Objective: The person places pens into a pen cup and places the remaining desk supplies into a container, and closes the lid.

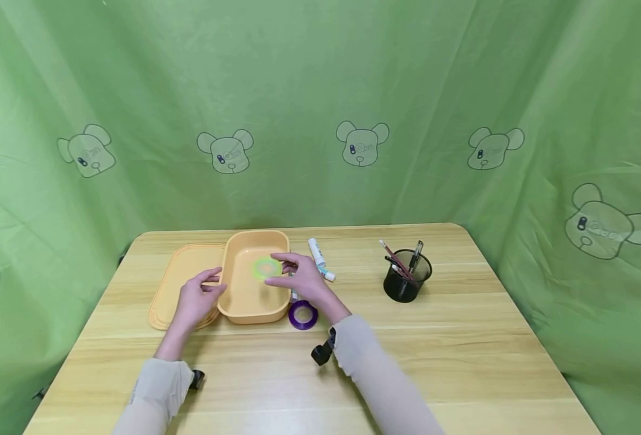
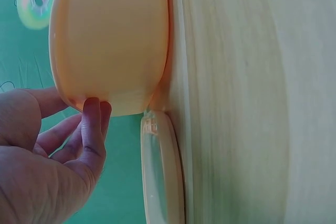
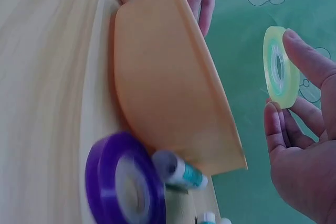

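An orange plastic box (image 1: 252, 314) stands open-topped on the table. At its left wall is my left hand (image 1: 196, 297), pinching the rim between thumb and fingers in the left wrist view. My right hand (image 1: 305, 278) holds a roll of translucent yellow-green tape (image 3: 274, 69) by its outer edge, thumb on one side and fingertips on the other. The roll hangs above the box, over its right half in the head view. Just right of the box lies a purple tape roll (image 1: 302, 315), close to white-and-teal glue sticks (image 1: 316, 252).
The box's flat orange lid (image 1: 181, 284) lies to the left, its edge beside the box. A black mesh pen cup (image 1: 402, 287) with pencils and pens stands to the right on the wooden table (image 1: 461, 362). Green curtains (image 1: 298, 72) hang behind and at both sides.
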